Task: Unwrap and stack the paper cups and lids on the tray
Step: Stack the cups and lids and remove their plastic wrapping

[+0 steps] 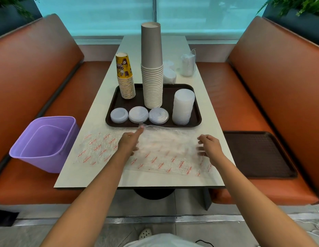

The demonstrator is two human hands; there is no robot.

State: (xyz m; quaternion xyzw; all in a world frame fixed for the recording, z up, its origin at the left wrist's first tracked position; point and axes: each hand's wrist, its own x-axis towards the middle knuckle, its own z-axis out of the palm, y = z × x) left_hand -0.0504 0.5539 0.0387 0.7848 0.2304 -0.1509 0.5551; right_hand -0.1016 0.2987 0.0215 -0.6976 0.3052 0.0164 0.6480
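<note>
A clear plastic wrapper with red print lies spread on the near table. My left hand holds it at the middle, index finger stretched to its raised far edge. My right hand grips its right side with curled fingers that show blurred through the film. Just beyond, a dark brown tray carries a yellow printed cup stack, a tall grey cup stack, a tall stack of clear lids and three low lid piles along its front.
Two wrapped lid bundles lie past the tray on the white table. A purple bin sits on the left orange seat. A second brown tray rests on the right seat.
</note>
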